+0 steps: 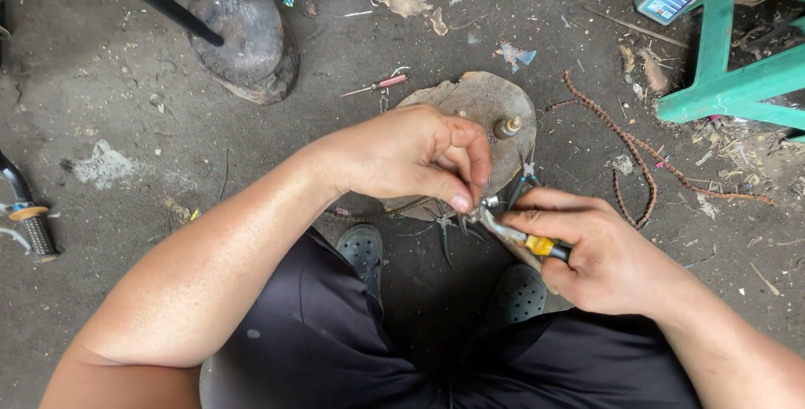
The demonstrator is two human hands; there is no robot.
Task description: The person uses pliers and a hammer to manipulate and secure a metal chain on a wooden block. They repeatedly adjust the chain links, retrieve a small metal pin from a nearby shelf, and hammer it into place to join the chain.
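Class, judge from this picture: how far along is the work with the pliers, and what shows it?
Mid-job. The right hand grips pliers on a small metal part pinched by the left hand. A rusty chain and screwdriver lie untouched. Nothing looks finished.

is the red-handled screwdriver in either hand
No, the red-handled screwdriver lies on the ground beyond the left hand.

Yellow-handled pliers (pixel 530 242) gripped level, small metal part (pixel 489 203) pinched above stump

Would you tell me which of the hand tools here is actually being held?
The yellow-handled pliers, gripped in the right hand. The small red-handled screwdriver lies untouched on the ground beyond the wooden block.
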